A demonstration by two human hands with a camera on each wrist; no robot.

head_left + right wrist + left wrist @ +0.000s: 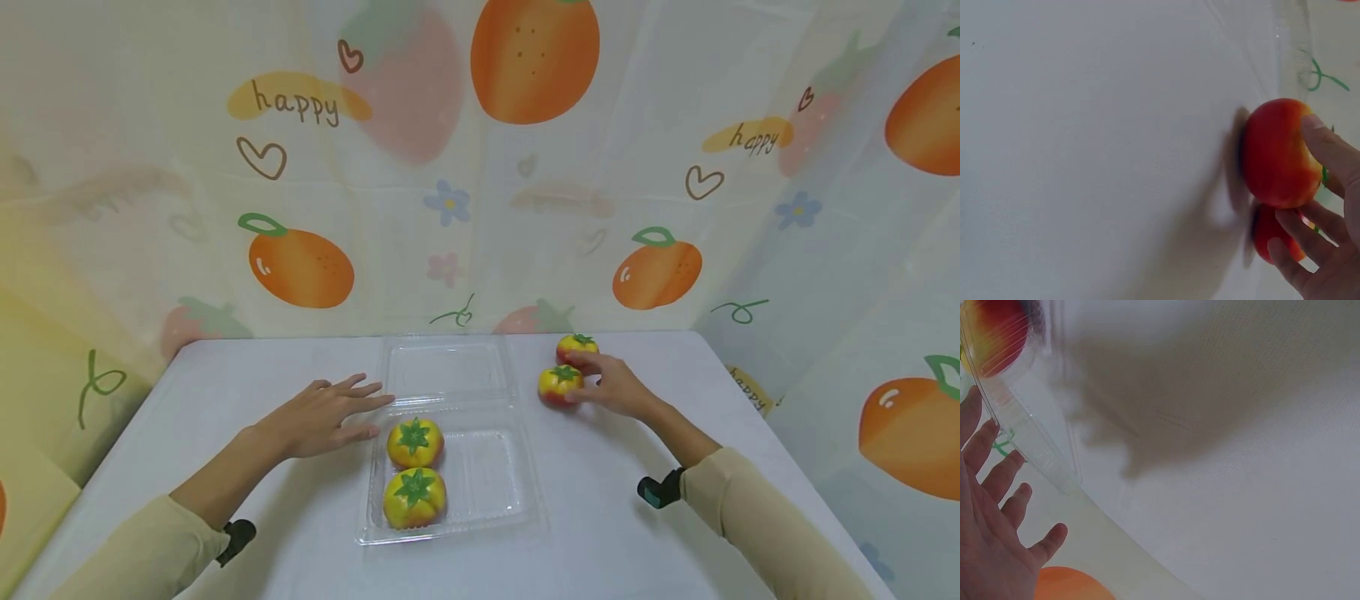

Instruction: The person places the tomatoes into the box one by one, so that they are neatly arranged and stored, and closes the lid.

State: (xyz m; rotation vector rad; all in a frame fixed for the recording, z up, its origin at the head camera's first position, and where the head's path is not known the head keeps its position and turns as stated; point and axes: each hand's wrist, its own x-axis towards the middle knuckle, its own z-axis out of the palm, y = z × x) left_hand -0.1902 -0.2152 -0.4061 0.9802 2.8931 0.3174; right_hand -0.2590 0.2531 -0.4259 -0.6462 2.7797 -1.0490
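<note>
Gripping the likely light, firm, slick front loose fruit (558, 387) near the tabletop's (615, 542) far edge, the right hand (617, 387) curves round its sides, a sensible hold; the left hand (321, 418) spreads empty.

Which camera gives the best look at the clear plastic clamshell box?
The head view: nearly the whole clear plastic clamshell box shows there, with its lid open. The left wrist view catches only a piece at upper left; the right wrist view, just a clear strip at top right.

Green-topped fruits (415, 498), yellow and red
</note>
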